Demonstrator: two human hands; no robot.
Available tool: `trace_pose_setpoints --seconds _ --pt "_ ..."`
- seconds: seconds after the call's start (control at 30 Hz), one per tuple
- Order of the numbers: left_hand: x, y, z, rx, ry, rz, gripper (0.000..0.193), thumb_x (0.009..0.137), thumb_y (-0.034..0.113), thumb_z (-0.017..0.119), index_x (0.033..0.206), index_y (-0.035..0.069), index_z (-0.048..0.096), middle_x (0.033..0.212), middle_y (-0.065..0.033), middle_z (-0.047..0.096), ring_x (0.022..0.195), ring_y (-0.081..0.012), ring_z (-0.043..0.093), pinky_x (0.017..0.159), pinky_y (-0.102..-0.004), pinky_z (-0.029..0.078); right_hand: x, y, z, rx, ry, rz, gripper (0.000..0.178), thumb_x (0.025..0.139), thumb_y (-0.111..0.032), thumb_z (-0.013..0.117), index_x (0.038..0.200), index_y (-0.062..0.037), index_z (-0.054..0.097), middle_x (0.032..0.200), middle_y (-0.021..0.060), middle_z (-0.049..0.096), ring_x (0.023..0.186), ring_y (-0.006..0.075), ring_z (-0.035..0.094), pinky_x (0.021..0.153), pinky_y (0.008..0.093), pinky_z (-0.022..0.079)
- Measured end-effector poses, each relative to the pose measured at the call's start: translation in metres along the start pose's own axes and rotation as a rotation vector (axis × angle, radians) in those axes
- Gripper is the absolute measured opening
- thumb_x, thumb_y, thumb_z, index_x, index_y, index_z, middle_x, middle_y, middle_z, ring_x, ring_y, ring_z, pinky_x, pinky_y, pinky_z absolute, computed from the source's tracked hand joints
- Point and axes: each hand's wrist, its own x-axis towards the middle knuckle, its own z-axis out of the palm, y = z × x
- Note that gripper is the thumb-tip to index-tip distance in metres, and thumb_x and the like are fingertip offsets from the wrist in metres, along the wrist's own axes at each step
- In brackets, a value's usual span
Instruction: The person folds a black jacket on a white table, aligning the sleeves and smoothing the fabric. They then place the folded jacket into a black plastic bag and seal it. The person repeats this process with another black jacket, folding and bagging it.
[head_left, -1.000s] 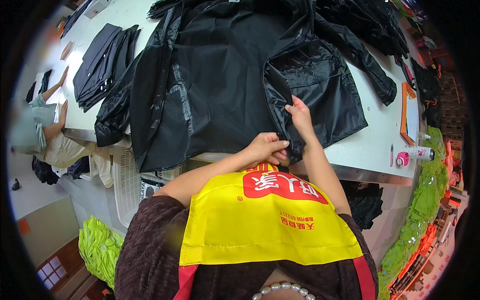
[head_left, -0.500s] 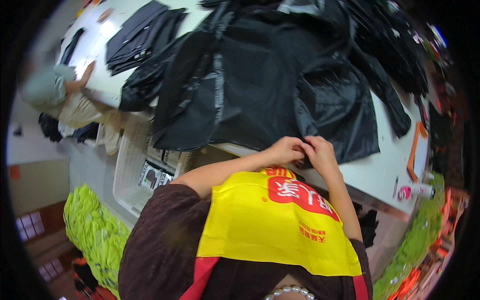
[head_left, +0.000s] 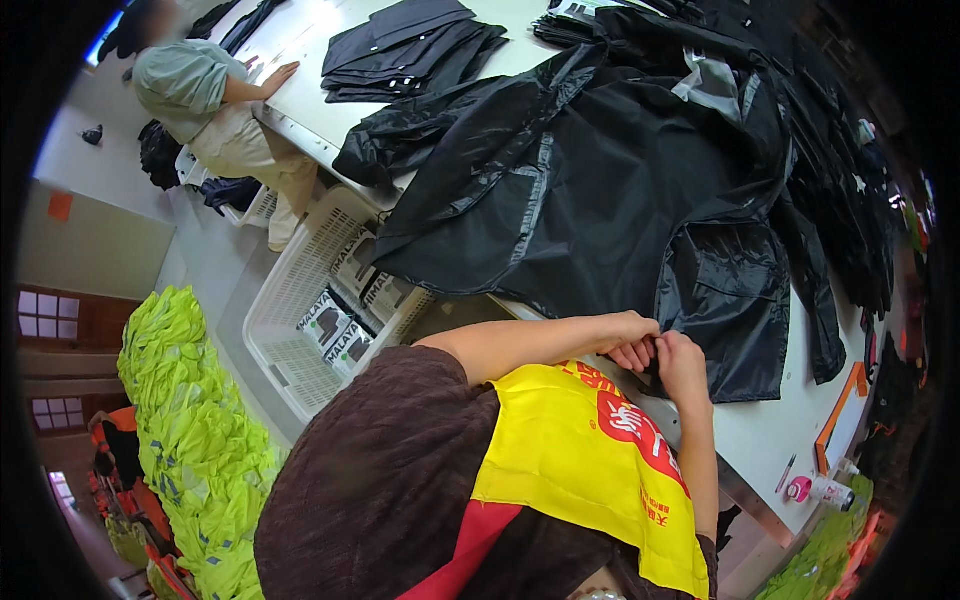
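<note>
A shiny black rain jacket [head_left: 600,200] lies spread across the white table, its lower hem at the near edge and one sleeve stretched toward the right. Its inner side shows pale seam tape and a pocket-like panel. My left hand [head_left: 632,340] and my right hand [head_left: 683,366] meet at the hem beside the front opening. Both have fingers closed in a pinch on the jacket's edge. The exact bit of cloth between the fingertips is hidden by the fingers.
Folded black garments [head_left: 410,45] are stacked at the table's far left. More black clothing [head_left: 840,190] heaps at the right. A white plastic basket [head_left: 270,330] holds packaged items. An orange-edged board [head_left: 840,415] and a small bottle [head_left: 820,491] lie rightward. A person [head_left: 190,85] stands at far left.
The whole view has swung left, so the table and jacket sit farther right and lower. My hands stay pinched together at the hem, with the left fingers curled a little more.
</note>
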Motion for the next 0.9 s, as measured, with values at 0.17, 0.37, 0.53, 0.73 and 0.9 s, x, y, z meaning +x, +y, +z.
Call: trace_pose_setpoints --seconds 0.17,0.37,0.53,0.73,0.9 --pt "0.035 -0.018 -0.003 1.19 0.336 0.716 0.02 0.075 0.019 0.056 0.067 0.003 0.063 0.072 -0.0158 0.065 0.067 -0.0305 0.064 0.06 -0.039 0.05 -0.014 -0.014 -0.001 -0.202 -0.044 -0.107 0.011 0.077 -0.007 0.052 0.083 -0.0027 0.06 0.084 0.0158 0.062 0.078 0.0302 0.062 0.066 0.0385 0.051" --pt "0.045 -0.045 -0.017 0.357 0.308 0.635 0.03 0.09 0.022 0.048 0.076 0.0 0.063 0.073 -0.0126 0.062 0.068 -0.0174 0.057 0.066 -0.0312 0.044 -0.014 -0.02 0.019 -0.2 0.073 -0.162 0.018 0.076 -0.007 0.05 0.084 0.0055 0.061 0.081 0.0199 0.064 0.074 0.029 0.064 0.061 0.0357 0.054" --pt "0.033 -0.031 -0.003 0.13 0.233 0.33 0.026 0.091 0.023 0.048 0.081 0.003 0.062 0.074 -0.008 0.063 0.069 -0.0159 0.059 0.06 -0.0282 0.047 -0.014 -0.014 0.038 -0.2 0.039 -0.086 0.017 0.077 -0.007 0.05 0.084 0.0044 0.061 0.081 0.0199 0.063 0.075 0.0293 0.064 0.061 0.0356 0.054" --pt "0.024 -0.013 -0.011 0.12 0.063 0.052 0.025 0.091 0.029 0.051 0.083 0.007 0.055 0.072 -0.008 0.061 0.058 -0.016 0.061 0.053 -0.0253 0.053 -0.037 0.016 0.041 0.228 0.14 0.067 0.016 0.083 -0.017 0.055 0.085 -0.0033 0.064 0.086 0.0151 0.063 0.081 0.0291 0.062 0.07 0.0377 0.05" --pt "0.022 -0.012 -0.011 0.137 0.032 0.056 0.025 0.089 0.027 0.057 0.08 0.005 0.05 0.075 -0.012 0.063 0.061 -0.0192 0.065 0.054 -0.0277 0.055 -0.088 0.127 -0.012 0.421 0.442 0.42 0.018 0.08 -0.02 0.063 0.082 -0.0018 0.062 0.078 0.0139 0.062 0.073 0.028 0.06 0.068 0.0358 0.048"
